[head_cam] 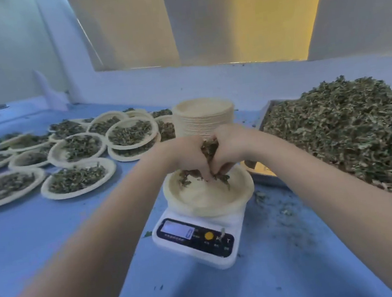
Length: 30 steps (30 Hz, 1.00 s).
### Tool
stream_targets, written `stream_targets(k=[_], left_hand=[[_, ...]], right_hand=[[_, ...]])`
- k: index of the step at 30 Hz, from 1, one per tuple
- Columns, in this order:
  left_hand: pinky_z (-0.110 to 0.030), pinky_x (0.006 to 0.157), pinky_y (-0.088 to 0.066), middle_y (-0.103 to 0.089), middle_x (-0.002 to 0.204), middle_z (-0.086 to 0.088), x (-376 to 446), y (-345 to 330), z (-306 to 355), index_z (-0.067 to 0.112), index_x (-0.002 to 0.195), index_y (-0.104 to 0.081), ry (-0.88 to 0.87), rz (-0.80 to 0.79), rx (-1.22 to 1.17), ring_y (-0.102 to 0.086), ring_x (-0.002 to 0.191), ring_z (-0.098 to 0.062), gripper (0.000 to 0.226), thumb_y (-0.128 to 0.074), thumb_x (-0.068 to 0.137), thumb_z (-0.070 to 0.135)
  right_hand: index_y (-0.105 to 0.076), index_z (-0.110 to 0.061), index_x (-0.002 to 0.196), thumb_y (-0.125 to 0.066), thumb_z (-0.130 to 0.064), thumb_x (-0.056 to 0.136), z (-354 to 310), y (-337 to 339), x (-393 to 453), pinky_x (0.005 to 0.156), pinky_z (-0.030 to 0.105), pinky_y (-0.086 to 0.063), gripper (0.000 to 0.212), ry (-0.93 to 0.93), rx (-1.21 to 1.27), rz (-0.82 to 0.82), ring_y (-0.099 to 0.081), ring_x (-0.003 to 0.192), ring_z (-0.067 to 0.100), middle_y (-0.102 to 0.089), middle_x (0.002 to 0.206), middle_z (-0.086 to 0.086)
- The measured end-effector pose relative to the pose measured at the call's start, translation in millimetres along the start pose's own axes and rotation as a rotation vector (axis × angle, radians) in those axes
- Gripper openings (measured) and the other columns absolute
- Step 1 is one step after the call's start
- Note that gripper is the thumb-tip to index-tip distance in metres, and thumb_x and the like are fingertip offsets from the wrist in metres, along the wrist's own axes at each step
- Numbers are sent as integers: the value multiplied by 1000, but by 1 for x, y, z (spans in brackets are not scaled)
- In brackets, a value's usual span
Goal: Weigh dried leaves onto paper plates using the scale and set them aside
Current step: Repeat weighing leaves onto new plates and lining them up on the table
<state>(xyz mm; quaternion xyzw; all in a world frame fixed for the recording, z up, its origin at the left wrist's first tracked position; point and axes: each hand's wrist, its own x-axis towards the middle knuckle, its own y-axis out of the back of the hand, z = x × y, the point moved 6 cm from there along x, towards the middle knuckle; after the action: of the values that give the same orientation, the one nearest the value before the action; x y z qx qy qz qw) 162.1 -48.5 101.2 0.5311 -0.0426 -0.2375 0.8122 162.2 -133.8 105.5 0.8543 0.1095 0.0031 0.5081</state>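
Observation:
A white digital scale (196,243) stands on the blue table with a paper plate (209,202) on its platform. My left hand (186,155) and my right hand (229,148) are pressed together just above the plate's far side, fingers curled round a clump of dried leaves (208,148). Some leaves hang from my fingertips onto the plate. A large heap of dried leaves (350,129) fills a metal tray (266,180) at the right.
A tall stack of empty paper plates (203,117) stands behind my hands. Several filled plates (80,177) cover the table's left side, some overlapping. Leaf crumbs (284,214) lie scattered right of the scale. A white wall runs behind.

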Motion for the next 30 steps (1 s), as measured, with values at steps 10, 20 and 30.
stream_targets(k=[10,20,30], left_hand=[[-29,85,-50,-41,141,2,-21,29,-13,28,136,-45,-73,135,-195,-45,121,-15,69,-77,75,30],[-30,82,-49,-58,121,0,-12,19,-6,26,115,-62,-143,219,-256,-55,113,-14,35,-67,82,19],[-25,84,-45,-64,108,3,-14,10,-16,29,113,-65,-130,238,-257,-58,105,-14,33,-68,81,24]], right_hand=[[-52,-31,131,-76,-37,75,10,17,-9,60,25,-58,61,-17,79,-71,-70,80,15,-53,123,-1],[-71,-25,95,-70,-30,80,17,17,-6,64,24,-56,17,80,95,133,-69,76,9,-70,90,-6],[-74,-22,96,-71,-34,79,17,3,-4,46,14,-41,21,71,105,163,-62,61,3,-64,69,-11]])
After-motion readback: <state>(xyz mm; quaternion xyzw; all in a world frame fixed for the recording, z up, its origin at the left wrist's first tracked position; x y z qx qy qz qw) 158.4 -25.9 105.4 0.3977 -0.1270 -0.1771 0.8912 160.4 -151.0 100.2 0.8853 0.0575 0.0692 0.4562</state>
